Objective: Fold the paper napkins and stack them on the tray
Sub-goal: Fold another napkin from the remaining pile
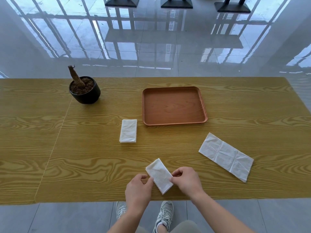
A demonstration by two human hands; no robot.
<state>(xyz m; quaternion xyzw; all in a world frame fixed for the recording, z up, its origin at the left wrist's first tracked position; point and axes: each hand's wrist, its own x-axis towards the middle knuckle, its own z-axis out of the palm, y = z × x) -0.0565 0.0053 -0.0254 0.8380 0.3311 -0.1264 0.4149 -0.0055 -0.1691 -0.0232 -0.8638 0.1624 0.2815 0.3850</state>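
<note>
Fingers of the left hand and right hand are pinching a folded napkin near the counter's front edge; the tray is sitting farther back.

A yellow wood-grain table stood on a glossy, pale tiled floor that reflected barred windows. Three dark pedestal bases stood at the far side.

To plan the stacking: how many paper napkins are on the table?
3. One folded napkin, nearest, pinched by left hand and right hand; another folded piece left of the tray, maybe several layers; an unfolded napkin at right.
</note>
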